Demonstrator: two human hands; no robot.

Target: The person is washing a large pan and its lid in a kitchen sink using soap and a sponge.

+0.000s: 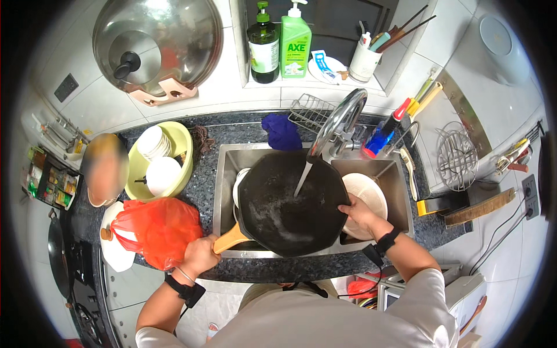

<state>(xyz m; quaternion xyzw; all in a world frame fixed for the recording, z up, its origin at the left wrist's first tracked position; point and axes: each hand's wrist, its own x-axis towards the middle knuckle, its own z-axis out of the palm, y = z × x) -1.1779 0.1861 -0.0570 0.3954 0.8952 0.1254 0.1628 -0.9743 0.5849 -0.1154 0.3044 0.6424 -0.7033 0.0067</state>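
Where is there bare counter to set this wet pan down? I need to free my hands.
Little room. The sink is filled by the black pan and a white bowl. Left counter is crowded: yellow basin and orange bag. Bare granite shows only along the front edge and behind, between basin and blue cloth.

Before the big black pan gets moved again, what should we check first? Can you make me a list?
1. Left hand firmly around the wooden handle: ok, fingers are closed on it.
2. Right hand steadying the black wok: ok, it grips the right rim.
3. Water from the faucet landing inside the wok: ok, the stream hits the middle.
4. Room in the sink under the wok: not ok, a white colander and a white dish sit beside or under it.
5. Counter to the left free: not ok, an orange plastic bag lies close to the handle.
6. Whether the wok is clean yet: cannot tell.
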